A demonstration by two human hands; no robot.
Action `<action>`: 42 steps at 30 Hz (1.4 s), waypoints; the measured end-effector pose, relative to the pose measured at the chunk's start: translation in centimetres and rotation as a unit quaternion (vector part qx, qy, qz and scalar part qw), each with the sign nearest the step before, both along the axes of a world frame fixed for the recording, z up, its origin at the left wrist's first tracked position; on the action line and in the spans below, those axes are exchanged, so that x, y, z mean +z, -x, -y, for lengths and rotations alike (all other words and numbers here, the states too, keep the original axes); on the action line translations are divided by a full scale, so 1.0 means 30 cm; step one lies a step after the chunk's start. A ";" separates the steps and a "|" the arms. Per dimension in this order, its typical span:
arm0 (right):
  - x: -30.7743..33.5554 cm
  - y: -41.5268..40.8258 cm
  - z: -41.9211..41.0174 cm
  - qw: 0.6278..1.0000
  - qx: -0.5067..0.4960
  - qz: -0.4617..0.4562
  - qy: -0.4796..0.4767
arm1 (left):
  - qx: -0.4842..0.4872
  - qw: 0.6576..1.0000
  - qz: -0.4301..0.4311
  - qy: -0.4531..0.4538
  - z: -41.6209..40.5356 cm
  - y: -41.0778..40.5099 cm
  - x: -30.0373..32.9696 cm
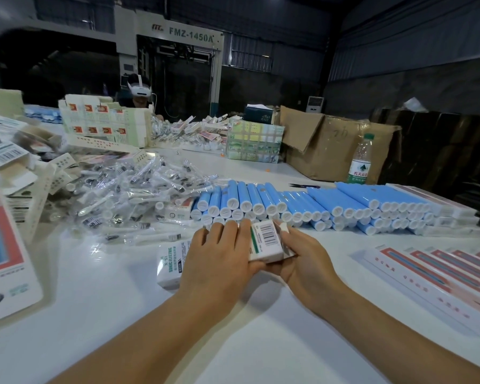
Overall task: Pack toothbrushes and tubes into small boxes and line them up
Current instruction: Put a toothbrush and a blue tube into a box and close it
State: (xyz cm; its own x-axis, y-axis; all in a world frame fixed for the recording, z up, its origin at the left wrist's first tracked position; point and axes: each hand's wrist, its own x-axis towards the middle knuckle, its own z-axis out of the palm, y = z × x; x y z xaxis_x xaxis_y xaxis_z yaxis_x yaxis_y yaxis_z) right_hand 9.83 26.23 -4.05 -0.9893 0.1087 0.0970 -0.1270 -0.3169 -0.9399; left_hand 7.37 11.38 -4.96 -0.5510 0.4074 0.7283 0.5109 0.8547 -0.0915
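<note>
1. Two hands at near-centre of the white worktop (100, 273), both on one small white box (265, 242) w/ barcode face up.
2. Left hand (219, 259): fingers lie side by side, lightly curved over the box's left side, tips toward the tube pile; thumb under/behind the box, grips it.
3. Right hand (302, 261): fingers curled round the box's right side and end, one fingertip on the open end flap (281, 227). Box is lifted or tilted slightly off the surface; can't tell if it touches.
4. Second small box (171, 263), "SONIC ELECTRIC" print, lies flat just left of left hand, partly hidden by the wrist.
5. Blue tubes (302, 203) w/ white caps stacked in a long row beyond the hands, center to right edge, caps facing the person.
6. Wrapped toothbrush heads (128, 195) in clear sleeves, loose heap left of the tubes.
7. Flat, unfolded cartons (9, 259) along the left edge; more behind the heap.
8. Long red-and-white boxes (438, 275) lined up side by side at the right edge, near side.
9. Water bottle (360, 159), green label, upright behind the tubes, beside a brown cardboard box (330, 145).
10. Another person (140, 91) w/ white headset at the far side.
</note>
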 end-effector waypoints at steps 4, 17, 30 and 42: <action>0.005 0.003 0.004 1.000 -0.014 -0.005 -0.018 | -0.005 1.000 -0.011 -0.003 0.004 -0.003 0.006; -0.030 0.022 0.023 0.993 -0.090 0.031 -0.075 | -0.006 0.999 -0.044 0.009 -0.012 -0.004 -0.011; -0.008 -0.027 0.028 0.936 -0.233 -0.066 -0.256 | 0.038 0.999 0.007 -0.020 0.004 0.002 0.011; -0.021 -0.046 0.048 0.875 -0.257 -0.141 -0.385 | 0.043 0.999 -0.009 0.013 0.000 -0.003 -0.001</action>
State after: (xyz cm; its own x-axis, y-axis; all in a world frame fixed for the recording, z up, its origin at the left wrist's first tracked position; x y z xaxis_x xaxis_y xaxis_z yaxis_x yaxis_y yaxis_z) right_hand 11.21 24.79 -4.68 -0.7533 0.3272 0.5705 -0.3288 0.5640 -0.7575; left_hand 7.46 11.37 -4.97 -0.5711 0.3784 0.7285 0.4341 0.8924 -0.1233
